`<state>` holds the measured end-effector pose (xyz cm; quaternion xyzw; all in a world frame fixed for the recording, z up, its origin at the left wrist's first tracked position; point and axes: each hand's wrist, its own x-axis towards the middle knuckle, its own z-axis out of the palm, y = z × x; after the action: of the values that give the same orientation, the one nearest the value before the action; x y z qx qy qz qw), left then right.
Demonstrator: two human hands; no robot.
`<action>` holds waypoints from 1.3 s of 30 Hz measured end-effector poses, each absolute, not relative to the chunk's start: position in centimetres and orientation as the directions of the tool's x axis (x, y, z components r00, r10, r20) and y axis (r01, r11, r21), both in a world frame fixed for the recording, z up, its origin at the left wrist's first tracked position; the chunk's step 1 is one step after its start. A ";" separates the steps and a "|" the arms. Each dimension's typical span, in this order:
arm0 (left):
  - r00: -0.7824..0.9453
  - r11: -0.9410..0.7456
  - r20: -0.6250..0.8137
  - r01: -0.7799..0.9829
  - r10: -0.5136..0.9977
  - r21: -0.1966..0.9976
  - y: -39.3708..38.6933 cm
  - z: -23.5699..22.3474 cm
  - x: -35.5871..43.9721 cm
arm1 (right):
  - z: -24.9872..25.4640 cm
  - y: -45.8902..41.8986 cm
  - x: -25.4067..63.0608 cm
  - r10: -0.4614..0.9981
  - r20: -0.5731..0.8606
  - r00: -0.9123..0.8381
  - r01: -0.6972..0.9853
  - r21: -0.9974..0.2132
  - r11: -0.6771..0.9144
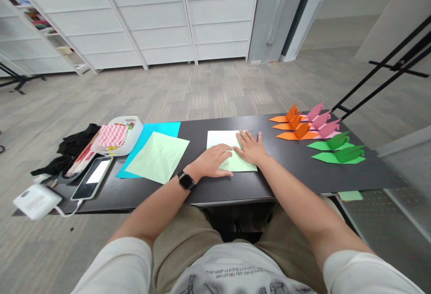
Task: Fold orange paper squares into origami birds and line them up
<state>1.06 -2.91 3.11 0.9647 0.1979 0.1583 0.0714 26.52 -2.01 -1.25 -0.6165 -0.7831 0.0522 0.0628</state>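
Note:
A pale green square of paper (240,164) lies flat on the dark table in front of me, whitish toward its far edge. My left hand (213,160) rests over its left part, palm down, fingers stretched toward the right. On the paper's right half lies my right hand (249,147), fingers spread and pointing away from me. The two hands nearly meet, and neither grips anything. Left of them, a creased light green sheet (158,157) overlaps blue paper (134,168).
Several folded paper birds stand at right: orange (296,128), pink (325,125) and green (340,150). At left are a white basket (133,139), a phone (92,179) and a cabled white charger (37,201). A black stand (380,67) rises beyond the right end.

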 end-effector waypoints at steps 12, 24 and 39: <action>0.865 -0.901 0.258 0.394 0.431 0.185 -3.4 2.3 1.0 | 0.8 -2.3 30.4 0.915 0.397 -0.077 0.826 -0.489 0.282; 0.803 -0.851 0.310 0.414 0.509 0.323 -3.4 2.5 1.1 | -0.3 -6.2 32.5 0.796 0.420 -0.435 0.679 -0.427 0.597; 0.714 -0.772 0.350 0.425 0.607 0.472 -2.5 2.7 -2.0 | -0.9 -5.2 34.5 0.876 0.462 -0.139 0.605 -0.661 0.445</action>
<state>-1.98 -2.48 2.70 0.9077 0.2841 0.2497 0.1820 34.51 -5.22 -0.94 -0.5017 -0.7376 0.1604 0.4226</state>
